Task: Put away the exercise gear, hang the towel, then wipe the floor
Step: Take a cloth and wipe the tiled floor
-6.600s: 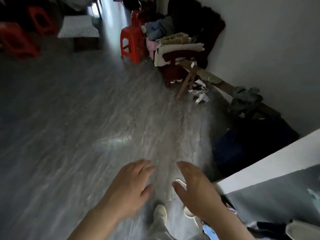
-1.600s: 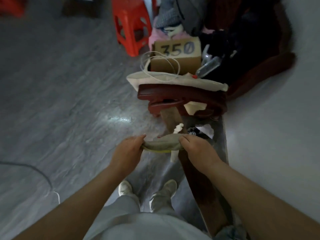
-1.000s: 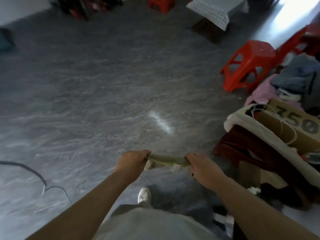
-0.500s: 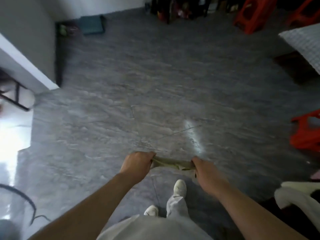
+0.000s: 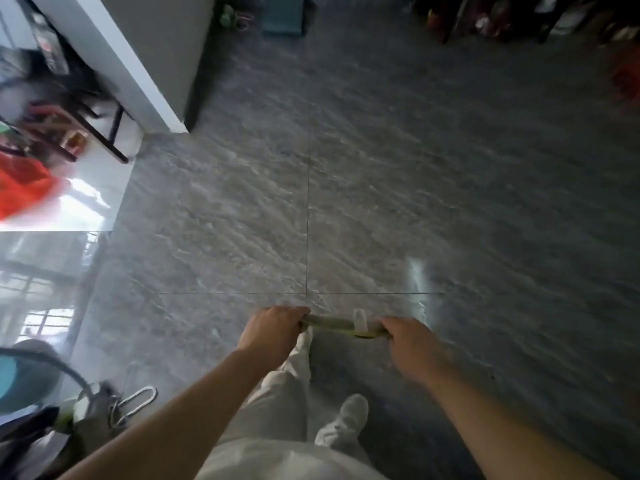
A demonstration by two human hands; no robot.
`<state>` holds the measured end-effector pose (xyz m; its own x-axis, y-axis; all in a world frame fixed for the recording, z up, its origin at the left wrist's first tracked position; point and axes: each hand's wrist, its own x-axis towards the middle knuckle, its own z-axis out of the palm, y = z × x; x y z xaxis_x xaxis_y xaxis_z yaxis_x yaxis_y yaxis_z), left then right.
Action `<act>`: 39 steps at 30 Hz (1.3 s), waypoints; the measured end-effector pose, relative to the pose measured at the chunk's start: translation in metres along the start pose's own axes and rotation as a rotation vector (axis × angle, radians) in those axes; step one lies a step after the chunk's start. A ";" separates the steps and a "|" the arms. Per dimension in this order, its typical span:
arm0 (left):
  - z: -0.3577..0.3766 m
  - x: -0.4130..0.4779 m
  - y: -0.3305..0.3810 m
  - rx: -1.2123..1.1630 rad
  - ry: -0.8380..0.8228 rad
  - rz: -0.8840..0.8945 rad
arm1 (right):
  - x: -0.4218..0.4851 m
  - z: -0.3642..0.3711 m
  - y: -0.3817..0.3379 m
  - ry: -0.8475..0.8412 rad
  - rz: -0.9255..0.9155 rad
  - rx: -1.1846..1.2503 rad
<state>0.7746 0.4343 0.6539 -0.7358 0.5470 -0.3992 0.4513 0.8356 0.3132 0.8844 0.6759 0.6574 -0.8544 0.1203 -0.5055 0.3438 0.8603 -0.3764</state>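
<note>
Nearest, a white canvas shoe [image 5: 346,419] stands on the grey marbled tile floor [image 5: 381,185]. Just ahead, the left hand [image 5: 273,330] and right hand [image 5: 412,344] each curl tight round one end of a folded olive-green cloth towel [image 5: 332,323], held level above the floor. I'd guess it is pulled taut to carry tidily to its hanger. Far off, a teal rectangular mat [image 5: 282,10] lies by the wall.

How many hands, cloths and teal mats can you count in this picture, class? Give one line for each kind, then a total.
Hands: 2, the left hand and right hand, fingers curled round the cloth
Cloth: 1
Teal mat: 1
Total: 4
</note>
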 end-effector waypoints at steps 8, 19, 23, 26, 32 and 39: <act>-0.021 0.117 -0.042 -0.134 -0.038 0.053 | 0.111 -0.035 -0.010 -0.012 0.141 0.013; -0.057 0.264 -0.090 -0.187 0.112 0.190 | 0.255 -0.095 -0.015 0.077 0.141 -0.031; -0.051 0.307 -0.087 -0.214 0.062 0.162 | 0.286 -0.101 -0.001 0.058 0.154 -0.062; -0.019 0.343 -0.089 -0.232 -0.034 0.103 | 0.319 -0.083 0.026 0.023 0.148 -0.052; 0.108 0.441 -0.115 -0.249 -0.161 -0.006 | 0.433 0.013 0.121 -0.037 0.122 0.034; 0.214 0.559 -0.145 -0.247 0.109 0.019 | 0.565 0.086 0.203 0.221 -0.039 0.047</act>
<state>0.4055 0.6295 0.2009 -0.7845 0.5427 -0.3000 0.3385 0.7801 0.5262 0.5047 0.8762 0.2287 -0.9302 0.1977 -0.3092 0.3223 0.8429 -0.4309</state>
